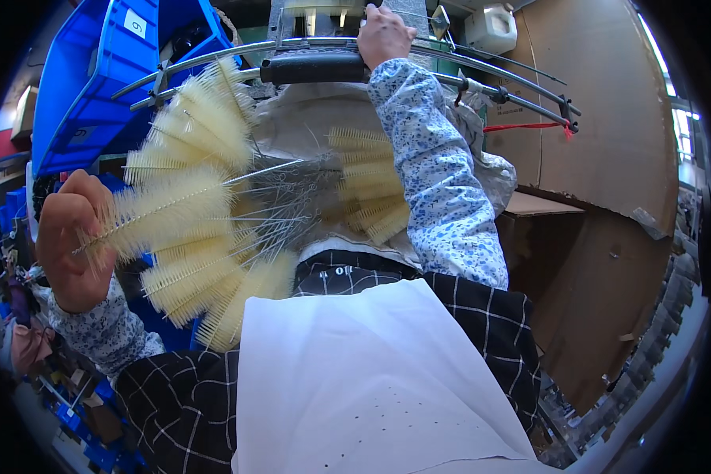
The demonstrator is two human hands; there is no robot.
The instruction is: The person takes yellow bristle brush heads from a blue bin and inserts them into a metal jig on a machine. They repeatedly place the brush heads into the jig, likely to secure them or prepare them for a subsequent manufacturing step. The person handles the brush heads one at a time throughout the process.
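Note:
My left hand is closed around the bristle end of a bottle brush with cream bristles and a twisted-wire stem. The stem points right, over a pile of similar brushes fanned out on my lap, their looped wire ends toward the middle. Another group of brushes lies to the right, partly under my right forearm. At the top, my right hand is closed at the curved metal rails, beside a black padded sleeve. What its fingers grip is hidden.
Blue plastic bins stand at the upper left. Large cardboard sheets and an open cardboard box are on the right. A red strip is tied to the rail's right end. A white container sits at the back.

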